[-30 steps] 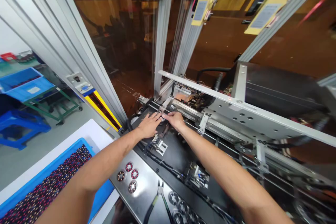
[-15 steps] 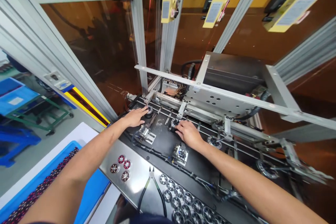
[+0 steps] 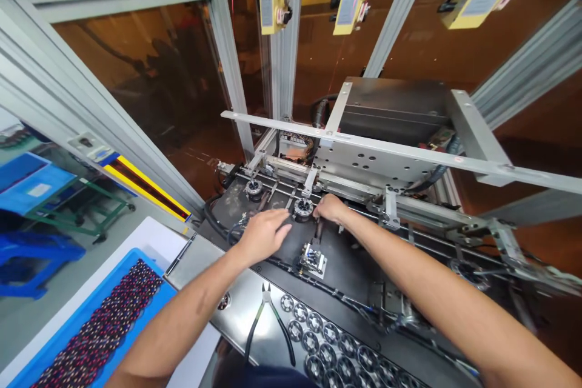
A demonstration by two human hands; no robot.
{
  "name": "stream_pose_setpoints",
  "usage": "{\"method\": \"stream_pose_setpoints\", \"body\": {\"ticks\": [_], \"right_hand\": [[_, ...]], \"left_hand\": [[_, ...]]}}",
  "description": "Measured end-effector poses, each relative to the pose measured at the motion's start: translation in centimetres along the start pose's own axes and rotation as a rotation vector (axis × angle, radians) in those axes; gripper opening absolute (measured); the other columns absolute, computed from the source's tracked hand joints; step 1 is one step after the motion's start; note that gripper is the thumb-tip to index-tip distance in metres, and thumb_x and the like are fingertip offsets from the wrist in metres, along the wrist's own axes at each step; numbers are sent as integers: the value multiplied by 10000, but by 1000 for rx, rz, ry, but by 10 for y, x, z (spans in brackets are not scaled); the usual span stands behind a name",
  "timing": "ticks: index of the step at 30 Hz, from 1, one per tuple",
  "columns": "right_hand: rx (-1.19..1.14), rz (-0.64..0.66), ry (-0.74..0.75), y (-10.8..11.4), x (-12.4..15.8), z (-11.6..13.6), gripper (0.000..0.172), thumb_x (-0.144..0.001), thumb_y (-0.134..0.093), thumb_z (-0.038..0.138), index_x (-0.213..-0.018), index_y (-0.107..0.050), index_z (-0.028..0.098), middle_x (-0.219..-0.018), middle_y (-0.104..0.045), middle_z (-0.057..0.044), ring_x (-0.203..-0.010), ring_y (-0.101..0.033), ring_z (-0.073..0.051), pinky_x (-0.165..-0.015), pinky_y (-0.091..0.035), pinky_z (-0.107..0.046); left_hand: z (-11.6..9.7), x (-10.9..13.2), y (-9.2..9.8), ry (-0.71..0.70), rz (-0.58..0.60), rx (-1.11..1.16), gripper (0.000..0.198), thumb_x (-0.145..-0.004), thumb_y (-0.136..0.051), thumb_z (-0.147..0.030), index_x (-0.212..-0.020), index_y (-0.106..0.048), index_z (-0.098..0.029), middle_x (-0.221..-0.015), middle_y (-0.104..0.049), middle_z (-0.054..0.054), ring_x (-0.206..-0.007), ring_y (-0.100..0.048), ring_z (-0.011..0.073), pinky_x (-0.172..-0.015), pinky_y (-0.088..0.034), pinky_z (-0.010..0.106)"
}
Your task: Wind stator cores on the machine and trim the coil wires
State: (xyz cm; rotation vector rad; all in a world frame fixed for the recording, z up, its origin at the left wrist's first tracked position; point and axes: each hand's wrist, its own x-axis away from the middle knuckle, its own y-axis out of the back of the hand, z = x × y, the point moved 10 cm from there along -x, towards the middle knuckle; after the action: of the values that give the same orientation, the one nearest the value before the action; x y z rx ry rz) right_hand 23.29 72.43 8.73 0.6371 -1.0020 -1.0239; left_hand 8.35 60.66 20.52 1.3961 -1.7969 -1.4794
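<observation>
A small round metal part (image 3: 302,208) is set on the rail (image 3: 278,191), between the hands. The left hand (image 3: 264,234) is held open and empty. The right hand (image 3: 331,207) is curled just beside the part, and its grip cannot be told. The part is judged hard and light, and is best pinched at its rim.

You were all bare arms in this shot.
Your left hand (image 3: 262,234) and right hand (image 3: 331,208) were bare, forearms (image 3: 409,279) uncovered right to the frame's edge; a sliver of what looked like dark blue cloth (image 3: 273,377) showed low between them.
</observation>
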Motion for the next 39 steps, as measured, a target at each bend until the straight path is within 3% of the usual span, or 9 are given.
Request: {"method": "stream_pose_setpoints", "body": {"ticks": [5,12,22,26,29,32,35,37,39], "right_hand": [[-117,19,-177,3,-21,-8,311,-924,-621,340,-1167,-602,147,-1163,-625,-79,-981,-639,-218,-818,-561,-392],[-364,-40,-224,10,-10,-16,303,-939,-597,357,-1163,-597,153,-1137,-634,-70,-946,-645,-199,-799,-566,-391],[-499,71,-157,-8,1,-6,291,-929,-613,342,-1146,-607,147,-1138,-635,-67,-965,-643,-210,-814,-563,-398],[-438,12,-119,8,14,9,290,-934,-606,345,-1146,-606,147,-1128,-639,-67,-950,-647,-203,-805,-565,-393],[-379,-69,-49,38,46,13,266,-931,-609,361,-1079,-632,142,-1081,-661,-56,-933,-654,-196,-814,-558,-392],[-323,-143,44,79,100,-9,238,-886,-664,380,-921,-683,145,-938,-712,-26,-863,-671,-173,-810,-537,-355],[-232,-242,-5,116,152,-64,242,-859,-672,370,-723,-707,172,-736,-723,-9,-779,-684,-192,-757,-496,-297],[-158,-308,-88,126,171,-101,243,-875,-646,325,-692,-693,172,-708,-714,-30,-774,-679,-207,-761,-483,-309],[-107,-315,-133,117,173,-122,215,-892,-637,313,-743,-680,163,-789,-715,-39,-818,-668,-196,-808,-494,-340]], "left_hand": [[-5,-16,-49,-15,94,-28,413,-869,-575,-163,-1280,-582,-138,-1403,-572,146,-1339,-495,260,-1094,-445,423],[-2,-30,-82,-29,214,-113,548,-866,-570,-180,-1399,-443,-161,-1546,-386,150,-1457,-296,303,-1143,-321,540],[3,-31,-98,-63,323,-153,575,-867,-544,-190,-1425,-414,-153,-1568,-341,154,-1447,-317,293,-1150,-303,503],[0,-30,-93,-58,323,-170,608,-842,-571,-179,-1429,-413,-164,-1568,-343,147,-1448,-315,295,-1153,-295,507],[-2,-30,-90,-53,324,-181,652,-814,-594,-154,-1437,-401,-172,-1571,-338,143,-1443,-324,309,-1151,-294,522],[-2,-29,-89,-54,327,-176,687,-790,-613,-132,-1440,-394,-184,-1580,-317,139,-1441,-327,317,-1148,-300,528],[-2,-29,-88,-61,325,-159,697,-768,-632,-121,-1426,-414,-196,-1575,-330,138,-1437,-337,314,-1142,-324,510],[-3,-30,-86,-68,317,-150,692,-755,-639,-117,-1412,-434,-186,-1564,-351,142,-1434,-345,309,-1138,-345,484],[-6,-32,-82,-74,303,-148,666,-752,-635,-117,-1391,-460,-178,-1547,-384,141,-1429,-357,301,-1133,-364,459]]}}
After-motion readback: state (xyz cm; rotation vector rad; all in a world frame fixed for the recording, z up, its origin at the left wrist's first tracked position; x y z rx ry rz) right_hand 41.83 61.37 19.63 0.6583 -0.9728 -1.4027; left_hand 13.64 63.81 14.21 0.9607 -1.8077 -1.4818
